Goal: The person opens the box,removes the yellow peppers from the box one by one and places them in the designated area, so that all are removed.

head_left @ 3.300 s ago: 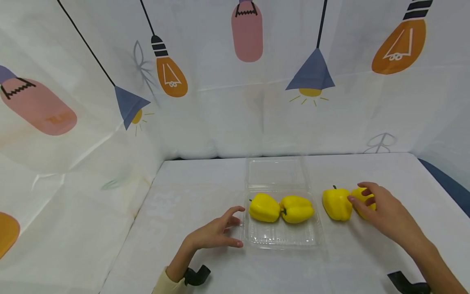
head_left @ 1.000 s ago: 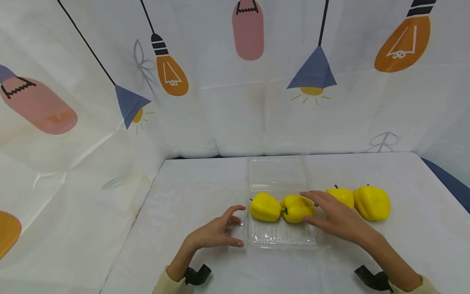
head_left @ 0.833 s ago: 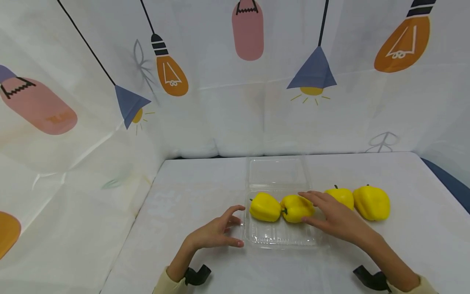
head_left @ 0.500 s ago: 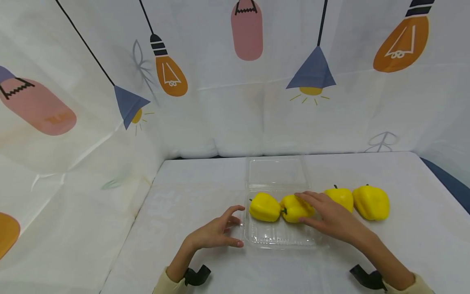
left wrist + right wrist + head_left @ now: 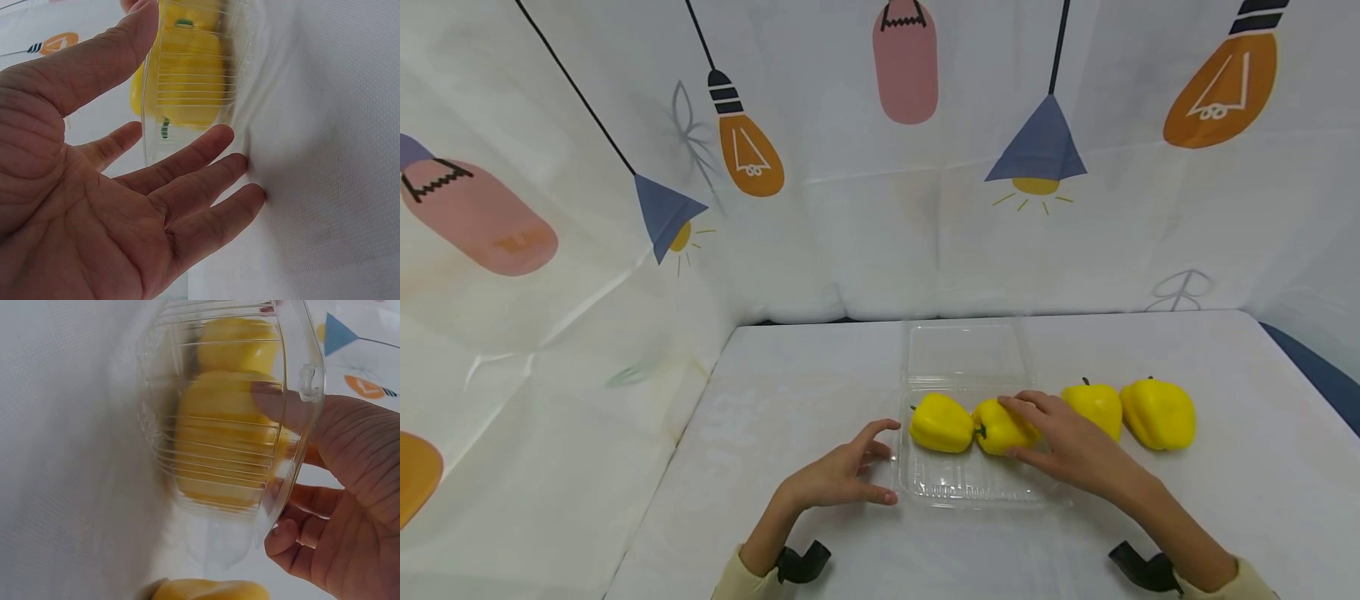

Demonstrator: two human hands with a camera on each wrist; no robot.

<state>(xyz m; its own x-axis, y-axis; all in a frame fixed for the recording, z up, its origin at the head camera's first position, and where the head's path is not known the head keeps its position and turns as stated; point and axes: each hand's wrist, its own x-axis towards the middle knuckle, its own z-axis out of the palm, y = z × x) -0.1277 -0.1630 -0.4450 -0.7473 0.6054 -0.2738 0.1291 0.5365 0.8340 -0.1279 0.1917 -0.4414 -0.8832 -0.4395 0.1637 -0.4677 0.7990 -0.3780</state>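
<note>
A clear plastic clamshell box (image 5: 973, 493) lies with its lid (image 5: 964, 350) folded back. Two yellow bell peppers lie side by side in its base: a left pepper (image 5: 938, 423) and a right pepper (image 5: 997, 430). My right hand (image 5: 1071, 442) reaches over the box's right rim and holds the right pepper, thumb on the near side and fingers on the far side. The right wrist view shows the thumb (image 5: 294, 409) against that pepper (image 5: 219, 437) through the plastic. My left hand (image 5: 842, 475), fingers spread and relaxed, stays beside the box's left wall, holding nothing.
Two more yellow bell peppers stand on the white table (image 5: 805, 375), right of the box: a nearer one (image 5: 1093, 408) partly behind my right hand and an outer one (image 5: 1159, 414). A patterned white curtain (image 5: 865, 242) hangs along the back and left.
My right hand has come left from the peppers on the table to the right pepper in the box, closing a little further round it lately. My left hand stays put.
</note>
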